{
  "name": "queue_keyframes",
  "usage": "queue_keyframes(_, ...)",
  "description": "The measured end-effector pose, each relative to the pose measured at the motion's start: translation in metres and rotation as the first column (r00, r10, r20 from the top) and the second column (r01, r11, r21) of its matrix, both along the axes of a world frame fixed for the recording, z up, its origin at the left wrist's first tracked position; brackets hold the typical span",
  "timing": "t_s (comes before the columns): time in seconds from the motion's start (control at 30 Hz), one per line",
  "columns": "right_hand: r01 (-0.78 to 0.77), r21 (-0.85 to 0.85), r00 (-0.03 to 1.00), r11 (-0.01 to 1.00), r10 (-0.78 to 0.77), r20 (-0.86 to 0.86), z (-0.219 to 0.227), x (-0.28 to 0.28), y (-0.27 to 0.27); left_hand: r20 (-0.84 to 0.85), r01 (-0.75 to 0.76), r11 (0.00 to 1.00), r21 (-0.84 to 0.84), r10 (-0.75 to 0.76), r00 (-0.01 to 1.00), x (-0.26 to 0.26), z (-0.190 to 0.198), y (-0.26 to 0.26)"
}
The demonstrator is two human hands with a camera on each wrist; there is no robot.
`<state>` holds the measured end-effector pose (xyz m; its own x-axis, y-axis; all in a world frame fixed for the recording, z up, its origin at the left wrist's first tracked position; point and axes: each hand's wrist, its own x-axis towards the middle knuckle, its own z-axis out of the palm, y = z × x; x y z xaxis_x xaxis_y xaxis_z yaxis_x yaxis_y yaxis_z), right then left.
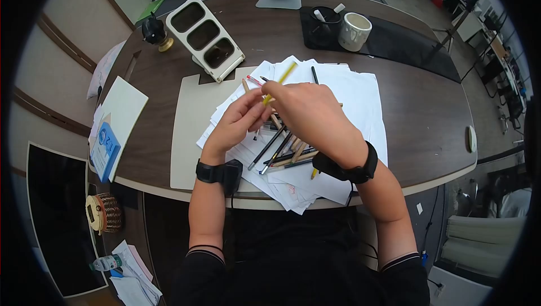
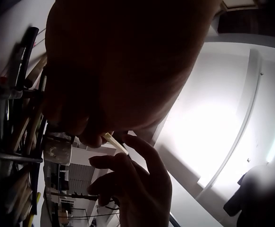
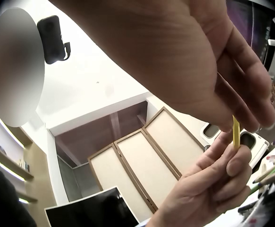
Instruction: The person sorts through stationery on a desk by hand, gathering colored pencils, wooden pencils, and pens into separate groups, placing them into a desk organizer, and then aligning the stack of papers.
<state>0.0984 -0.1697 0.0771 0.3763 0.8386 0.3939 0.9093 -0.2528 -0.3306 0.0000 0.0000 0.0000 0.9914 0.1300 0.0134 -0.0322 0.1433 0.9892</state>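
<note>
A yellow pencil (image 1: 288, 72) slants between my two hands above the heap of pencils. My left hand (image 1: 241, 119) pinches its lower end between thumb and fingers, as the right wrist view shows on the pencil (image 3: 236, 134). From the other side my right hand (image 1: 310, 111) pinches it with thumb and fingertips; in the left wrist view its fingers (image 2: 139, 179) curl at the pencil's end. Below lie several loose pencils (image 1: 269, 149), dark and wood-coloured, on a spread of white papers (image 1: 360, 109). The right hand hides part of that heap.
A white three-slot organizer (image 1: 217, 74) leans behind the papers on the left. At the back stand a mug (image 1: 354, 34) and a dark cup (image 1: 325, 31) on a black mat (image 1: 406, 52). A blue box (image 1: 106, 149) and white board (image 1: 132, 106) lie at the left edge.
</note>
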Motion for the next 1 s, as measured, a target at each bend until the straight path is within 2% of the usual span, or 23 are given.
queue_keyframes(0.1, -0.038, 0.055, 0.974, 0.998, 0.049, -0.222, 0.003, 0.002, -0.005, 0.062, -0.026, 0.971, -0.239, 0.042, 0.997, 0.006, -0.001, 0.003)
queue_keyframes(0.2, -0.172, -0.018, 0.950, 0.985, 0.161, -0.268, -0.021, 0.002, -0.005, 0.087, -0.088, 0.952, -0.292, 0.118, 0.989, 0.007, 0.005, 0.005)
queue_keyframes(0.23, -0.202, -0.156, 0.940, 0.967, 0.147, -0.307, -0.023, -0.001, -0.004, 0.108, -0.101, 0.934, -0.343, 0.146, 0.983, 0.008, 0.005, 0.007)
queue_keyframes(0.37, -0.224, -0.364, 0.952, 0.904, 0.123, -0.281, -0.045, -0.006, 0.010, 0.099, -0.159, 0.916, -0.370, 0.209, 0.973, 0.006, 0.004, 0.013)
queue_keyframes(0.57, -0.206, -0.458, 0.971, 0.865, 0.122, -0.207, -0.054, -0.004, 0.020, 0.100, -0.143, 0.899, -0.413, 0.201, 0.975, 0.005, 0.003, 0.015)
queue_keyframes(0.8, -0.167, -0.427, 0.986, 0.889, 0.153, -0.066, -0.053, -0.007, 0.022, 0.083, -0.178, 0.902, -0.394, 0.228, 0.970, 0.005, 0.005, 0.015)
queue_keyframes(0.83, -0.177, -0.363, 0.984, 0.915, 0.172, -0.047, -0.052, -0.007, 0.019, 0.072, -0.191, 0.903, -0.385, 0.235, 0.969, 0.005, 0.004, 0.016)
queue_keyframes(0.93, -0.090, -0.380, 0.995, 0.921, 0.071, -0.064, -0.030, -0.004, 0.004, 0.108, -0.169, 0.880, -0.443, 0.239, 0.965, 0.006, 0.003, 0.014)
queue_keyframes(0.97, -0.076, -0.339, 0.993, 0.938, 0.040, -0.111, -0.018, -0.003, -0.005, 0.107, -0.155, 0.880, -0.449, 0.225, 0.968, 0.006, 0.003, 0.014)
queue_keyframes(1.0, -0.055, -0.199, 0.988, 0.978, 0.025, -0.154, -0.011, 0.001, -0.013, 0.109, -0.141, 0.879, -0.455, 0.212, 0.971, 0.007, 0.003, 0.013)
